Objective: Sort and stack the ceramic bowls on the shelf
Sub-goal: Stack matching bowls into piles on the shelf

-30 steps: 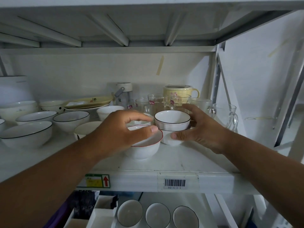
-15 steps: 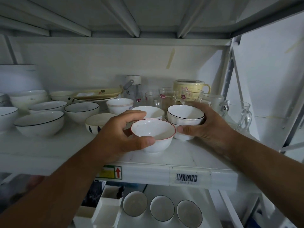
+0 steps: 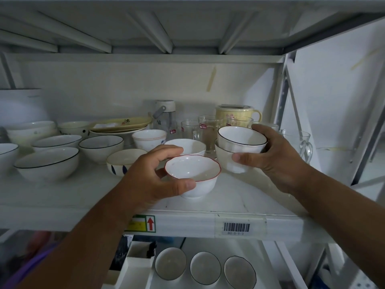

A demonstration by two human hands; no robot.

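White metal shelving fills the view, and the main shelf (image 3: pixel 239 197) carries crockery under a ribbed upper deck. At nine o'clock, far left, several black-rimmed bowls (image 3: pixel 48 161) stand singly beside one another, with a cream plate stack (image 3: pixel 120 125) behind them at about ten o'clock. Just right of these sits a small bowl with blue marks (image 3: pixel 123 161), partly hidden by the left hand (image 3: pixel 150 182).

That hand's grip is clenched on the red-rimmed bowl (image 3: pixel 192 172), thumb curled over the near rim and fingers round the far side; the bowl sits near the centre, tilted slightly toward the camera, and whether its foot touches the shelf cannot be told. Behind it, at twelve o'clock, stand a plain white bowl (image 3: pixel 187 146), a cup-like bowl (image 3: pixel 149 138), a flip-top bottle (image 3: pixel 164 115) and some glass mugs (image 3: pixel 206 130), with a yellow lidded mug (image 3: pixel 237 116) further back.

Toward two o'clock the right hand (image 3: pixel 277 161) grasps a short stack of bowls (image 3: pixel 239 151), thumb pressed on the lower bowl's wall and fingers wrapped round the far side of the top, black-rimmed bowl, which leans a little to the left. A glass jug (image 3: pixel 304 144) stands just beyond the hand.

On the shelf's front edge are an arrow label (image 3: pixel 143 224) at six o'clock and a barcode tag (image 3: pixel 236 227) to its right. Below, three round bowls (image 3: pixel 205 268) lie in a row.
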